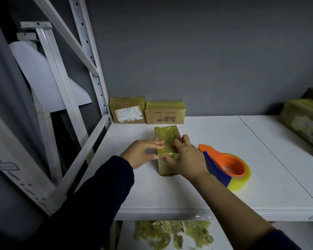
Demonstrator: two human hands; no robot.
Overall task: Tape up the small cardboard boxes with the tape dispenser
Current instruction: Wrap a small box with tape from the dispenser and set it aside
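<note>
Both hands press on a small taped box on the white shelf.

The small cardboard box (167,148), wrapped in yellowish tape, lies near the middle of the white shelf (224,177). The left hand (143,153) lies flat against the box's left side, fingers spread and reaching onto its top. The right hand (186,159) covers the box's near right corner, fingers pressed down on the tape; whether it pinches a loose end is hard to tell. The tape dispenser (226,168), orange and blue with a yellowish roll, rests just right of the box. Two taped boxes (146,110) stand behind the box against the grey wall. Crumpled tape scraps (172,233) lie below the shelf.
</note>
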